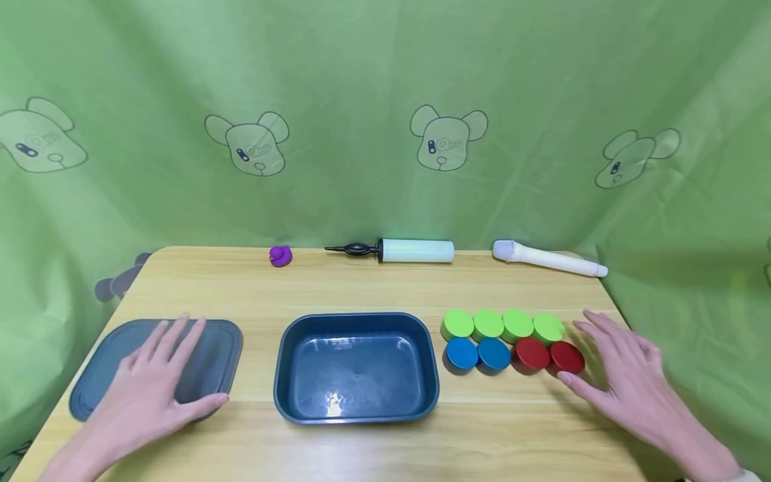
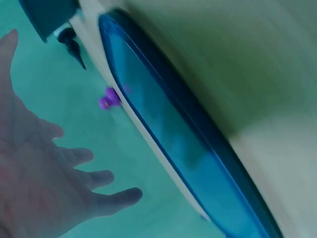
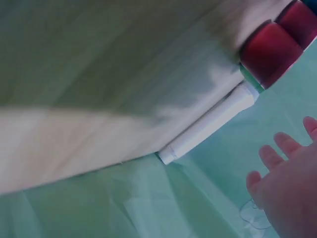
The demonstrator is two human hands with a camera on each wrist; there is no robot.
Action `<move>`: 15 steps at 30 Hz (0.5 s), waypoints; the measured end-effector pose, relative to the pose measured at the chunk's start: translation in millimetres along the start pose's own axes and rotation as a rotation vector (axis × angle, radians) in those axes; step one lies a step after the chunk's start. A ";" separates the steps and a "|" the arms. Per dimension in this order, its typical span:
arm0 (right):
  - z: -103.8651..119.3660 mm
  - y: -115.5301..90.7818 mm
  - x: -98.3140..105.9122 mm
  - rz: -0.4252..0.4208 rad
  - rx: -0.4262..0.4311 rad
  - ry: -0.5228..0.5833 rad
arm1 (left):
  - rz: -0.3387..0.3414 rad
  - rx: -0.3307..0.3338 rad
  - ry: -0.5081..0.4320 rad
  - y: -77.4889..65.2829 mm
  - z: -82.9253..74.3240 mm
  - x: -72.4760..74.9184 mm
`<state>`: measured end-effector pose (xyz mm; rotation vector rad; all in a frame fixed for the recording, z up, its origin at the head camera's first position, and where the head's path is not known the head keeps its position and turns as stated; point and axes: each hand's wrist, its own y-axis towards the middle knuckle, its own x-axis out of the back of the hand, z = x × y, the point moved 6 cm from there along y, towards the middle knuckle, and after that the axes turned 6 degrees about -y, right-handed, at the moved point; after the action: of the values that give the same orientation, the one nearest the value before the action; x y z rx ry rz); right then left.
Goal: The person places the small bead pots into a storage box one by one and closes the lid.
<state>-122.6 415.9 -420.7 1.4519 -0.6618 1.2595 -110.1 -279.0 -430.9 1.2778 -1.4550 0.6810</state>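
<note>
My left hand point(image 1: 153, 388), fingers spread, is over a flat dark blue-grey lid point(image 1: 219, 355) at the table's left; the left wrist view shows the palm apart from the lid point(image 2: 163, 114). On the right, my right hand point(image 1: 626, 378) hovers with spread fingers beside several round cylinders. Its thumb tip overlaps the edge of a red cylinder point(image 1: 566, 358) in the head view. Two red and two blue cylinders point(image 1: 461, 355) form the front row, and a row of light green cylinders point(image 1: 488, 325) stands behind. Between the hands sits a dark blue rectangular tub point(image 1: 357, 420) with nothing in it.
Along the back edge lie a purple rubber duck point(image 1: 280, 256), a hand pump point(image 1: 417, 250) with a black nozzle, and a white stick-shaped thing point(image 1: 551, 259). A green printed curtain point(image 1: 361, 80) hangs behind the wooden table point(image 1: 361, 455) and at both sides.
</note>
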 end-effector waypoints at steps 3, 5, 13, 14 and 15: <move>-3.9 -1.7 -3.8 0.026 -0.039 0.040 | 0.036 0.007 -0.078 6.7 -14.2 -6.2; -6.2 -4.9 -6.1 0.054 -0.068 0.083 | 0.058 0.001 -0.130 11.9 -23.5 -11.1; -14.0 -15.9 -15.9 0.182 -0.192 0.214 | 0.127 -0.029 -0.281 27.2 -50.1 -30.9; -14.1 -16.3 -17.0 0.188 -0.198 0.230 | 0.132 -0.035 -0.299 28.0 -52.5 -33.6; -14.2 -16.8 -17.7 0.190 -0.202 0.243 | 0.139 -0.043 -0.313 28.6 -55.0 -36.4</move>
<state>-117.8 430.2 -444.6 1.0703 -0.7508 1.4435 -122.8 -209.1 -442.3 1.3001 -1.8173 0.5531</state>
